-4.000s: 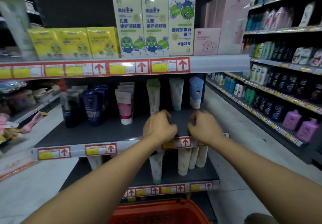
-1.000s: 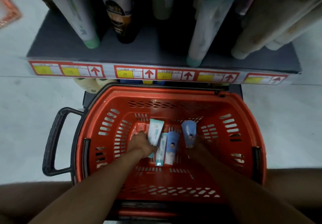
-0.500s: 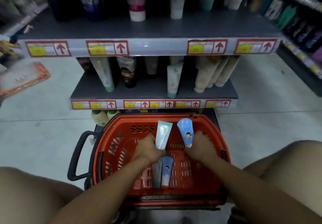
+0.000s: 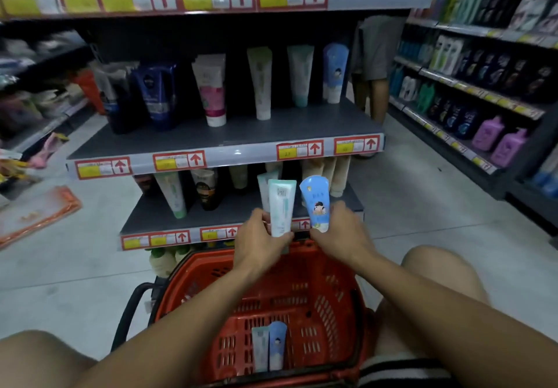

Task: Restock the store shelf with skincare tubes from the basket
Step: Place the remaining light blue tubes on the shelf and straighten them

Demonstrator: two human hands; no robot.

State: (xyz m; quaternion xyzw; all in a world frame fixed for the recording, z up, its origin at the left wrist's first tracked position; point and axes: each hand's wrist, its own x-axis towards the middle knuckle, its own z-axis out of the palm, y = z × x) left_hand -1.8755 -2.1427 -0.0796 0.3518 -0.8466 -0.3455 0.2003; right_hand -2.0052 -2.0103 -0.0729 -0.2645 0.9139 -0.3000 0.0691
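A pale green tube [image 4: 281, 206] is pinched by the left hand [image 4: 259, 244] and a blue tube [image 4: 316, 203] by the right hand [image 4: 344, 233], above the near red basket [image 4: 338, 312], both judged light, soft-walled, best gripped near the stiffer cap end.

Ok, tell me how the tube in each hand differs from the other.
The mint-and-white tube in the left hand has a straight-cut top and plain print; the blue tube in the right hand has a rounded top and a cartoon figure. Both are held upright above the basket.
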